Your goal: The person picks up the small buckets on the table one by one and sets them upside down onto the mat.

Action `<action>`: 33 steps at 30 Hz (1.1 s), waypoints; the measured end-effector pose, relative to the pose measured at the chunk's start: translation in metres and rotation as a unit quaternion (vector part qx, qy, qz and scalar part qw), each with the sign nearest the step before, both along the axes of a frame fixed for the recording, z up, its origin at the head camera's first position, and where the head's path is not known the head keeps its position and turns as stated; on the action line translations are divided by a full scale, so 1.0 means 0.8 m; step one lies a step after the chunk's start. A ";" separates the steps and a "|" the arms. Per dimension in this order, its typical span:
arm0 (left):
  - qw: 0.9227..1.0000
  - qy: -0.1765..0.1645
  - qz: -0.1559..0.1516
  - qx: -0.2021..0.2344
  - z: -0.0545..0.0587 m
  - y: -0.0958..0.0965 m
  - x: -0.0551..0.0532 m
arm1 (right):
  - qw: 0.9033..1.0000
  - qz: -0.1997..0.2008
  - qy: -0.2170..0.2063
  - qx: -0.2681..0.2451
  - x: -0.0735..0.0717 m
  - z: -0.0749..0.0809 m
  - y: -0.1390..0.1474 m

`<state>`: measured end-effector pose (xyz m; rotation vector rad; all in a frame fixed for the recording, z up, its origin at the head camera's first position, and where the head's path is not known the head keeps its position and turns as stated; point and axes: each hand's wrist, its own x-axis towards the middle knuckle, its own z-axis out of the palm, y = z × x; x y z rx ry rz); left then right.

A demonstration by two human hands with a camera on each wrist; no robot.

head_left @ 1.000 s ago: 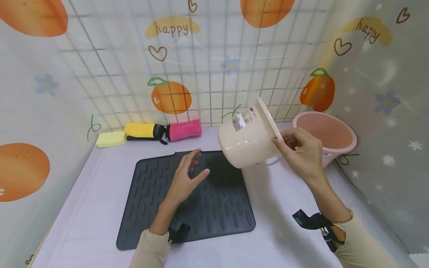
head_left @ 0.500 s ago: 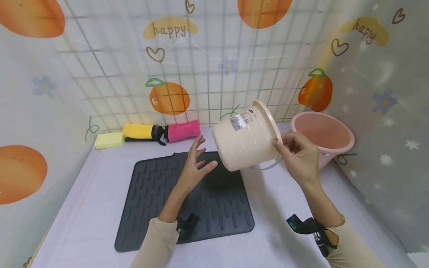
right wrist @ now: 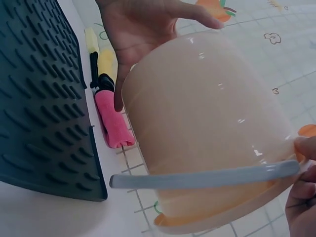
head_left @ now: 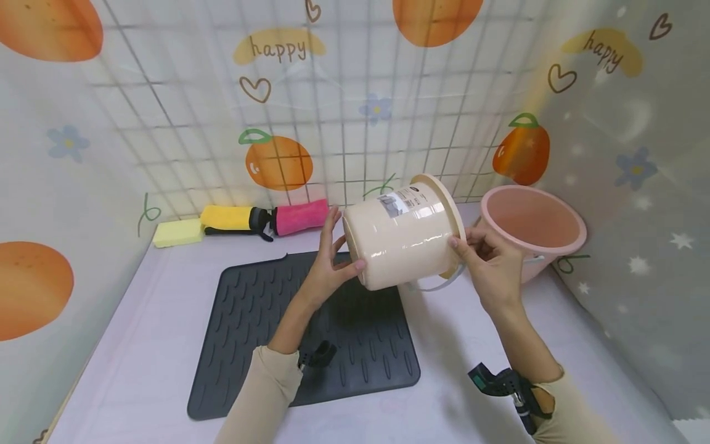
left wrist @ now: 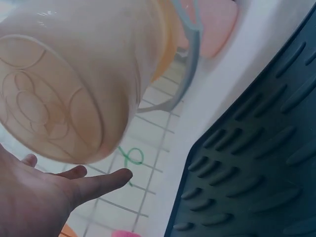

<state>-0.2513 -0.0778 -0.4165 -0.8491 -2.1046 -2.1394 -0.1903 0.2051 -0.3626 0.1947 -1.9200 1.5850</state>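
A cream plastic bucket [head_left: 394, 246], label on its upper side, is tilted on its side above the dark mat, base to the left. My right hand [head_left: 496, 268] pinches its rim between thumb and fingers. At the base end, my left hand [head_left: 324, 271] has its fingers spread, thumb near the bottom edge; whether it touches I cannot tell. The left wrist view shows the ringed pattern on the bucket's base [left wrist: 37, 106] just over that hand. The grey handle [right wrist: 207, 177] hangs loose below the bucket.
The dark ridged drying mat [head_left: 244, 357] lies on the white table. Behind it are a pale yellow sponge [head_left: 179, 234], a yellow cloth roll [head_left: 226, 217] and a pink cloth roll [head_left: 302, 217]. A pink bucket [head_left: 577, 237] stands at right. Printed curtains hang around the table.
My left hand has moved up and right to the bucket's base. The bucket has shifted slightly left and down and lies more level, with the right hand still pinching its rim.
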 end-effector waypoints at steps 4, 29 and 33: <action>1.000 -0.015 -0.007 -0.007 0.000 0.001 0.000 | 0.999 0.004 -0.030 -0.016 0.001 -0.005 -0.004; 0.992 -0.058 0.114 -0.015 0.049 -0.067 0.033 | 0.988 0.089 -0.100 0.076 0.030 -0.011 -0.016; 0.990 -0.062 0.126 -0.028 0.048 -0.082 0.041 | 0.980 0.116 -0.095 0.131 0.039 -0.020 -0.017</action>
